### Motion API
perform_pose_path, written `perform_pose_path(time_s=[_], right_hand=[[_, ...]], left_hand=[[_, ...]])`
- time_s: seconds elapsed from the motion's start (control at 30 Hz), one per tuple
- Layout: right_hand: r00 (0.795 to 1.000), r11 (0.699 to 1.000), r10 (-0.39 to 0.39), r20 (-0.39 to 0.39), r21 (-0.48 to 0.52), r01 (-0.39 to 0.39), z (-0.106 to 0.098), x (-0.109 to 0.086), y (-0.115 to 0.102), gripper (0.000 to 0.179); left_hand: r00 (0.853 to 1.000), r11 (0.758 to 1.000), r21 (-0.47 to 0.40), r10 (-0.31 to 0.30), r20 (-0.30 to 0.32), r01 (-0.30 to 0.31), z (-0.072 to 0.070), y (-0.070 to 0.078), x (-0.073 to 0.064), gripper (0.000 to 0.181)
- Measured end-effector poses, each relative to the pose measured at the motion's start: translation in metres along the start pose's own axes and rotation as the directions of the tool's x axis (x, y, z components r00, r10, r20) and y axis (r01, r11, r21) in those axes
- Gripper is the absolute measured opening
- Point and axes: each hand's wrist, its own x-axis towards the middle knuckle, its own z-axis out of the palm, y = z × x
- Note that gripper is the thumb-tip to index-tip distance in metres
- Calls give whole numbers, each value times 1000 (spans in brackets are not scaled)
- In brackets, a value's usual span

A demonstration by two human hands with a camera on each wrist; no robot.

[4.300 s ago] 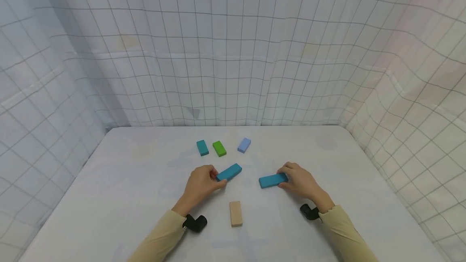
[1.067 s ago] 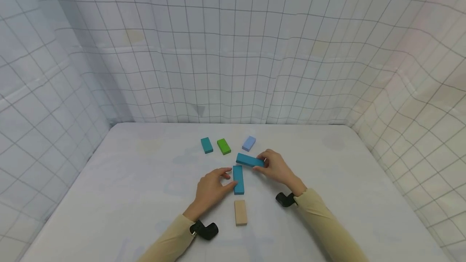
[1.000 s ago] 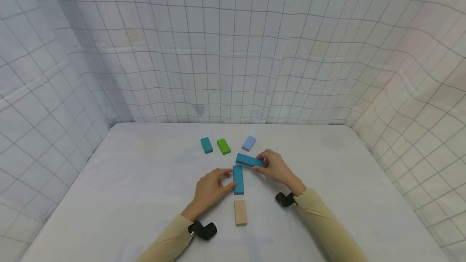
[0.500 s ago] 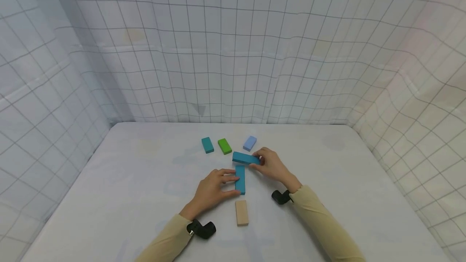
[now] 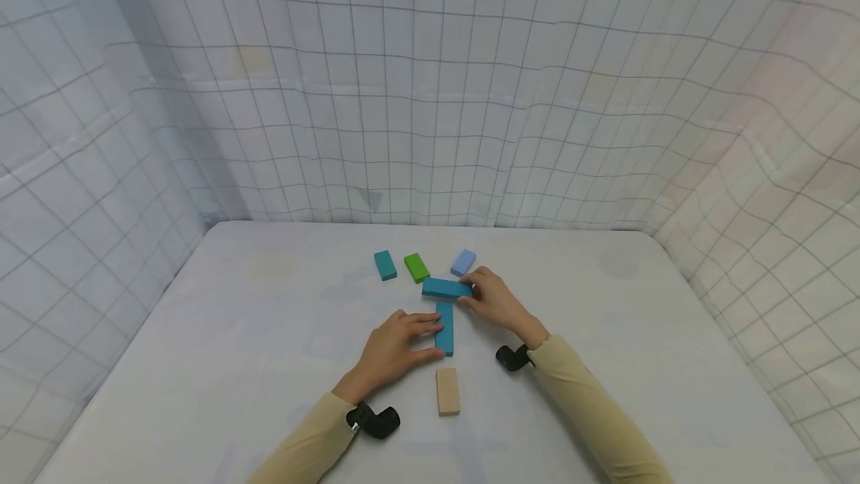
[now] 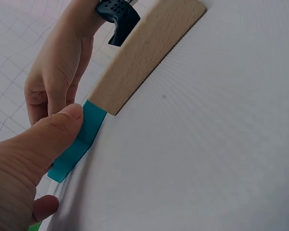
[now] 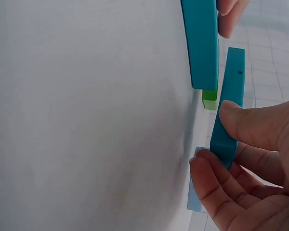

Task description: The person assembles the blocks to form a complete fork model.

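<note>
Two long blue wooden blocks are at the middle of the table in the head view. One blue block [image 5: 444,329] lies lengthwise; my left hand [image 5: 393,349] holds it from the left, thumb at its near end and fingertips on it. In the left wrist view the thumb [image 6: 62,122] covers part of that block [image 6: 89,126]. Just beyond it, my right hand [image 5: 493,297] pinches the right end of the second blue block [image 5: 443,288], which points crosswise. Whether this second block touches the table is unclear. A plain wood block [image 5: 447,392] lies nearer me, in line with the first.
Behind the held blocks lie a small teal block [image 5: 386,265], a green block [image 5: 416,268] and a light blue block [image 5: 463,262], the last close to my right fingers. White grid-patterned cloth [image 5: 430,95] stands around the table's [image 5: 269,334] back and sides.
Both blue blocks were apart and slanted; the left one now lies lengthwise. My right hand has carried its block left, across the first one's far end. My left fingers have shifted further onto their block.
</note>
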Motion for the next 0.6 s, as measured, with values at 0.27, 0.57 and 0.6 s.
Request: perform_pose_path(time_s=[0.27,0.57,0.6], right_hand=[[999,999,22,25,-28,-21,4,5,3,33],[998,995,-14,53,-100,19,0,4,6,31],[998,994,-15,59,-109,22,0,5,6,31]], left_hand=[[1000,1000,-8,5,-10,-5,-1,2,1,50],[1000,1000,-28,-7,-16,7,-3,6,1,48],[1000,1000,-27,-9,-17,9,-2,5,1,48]])
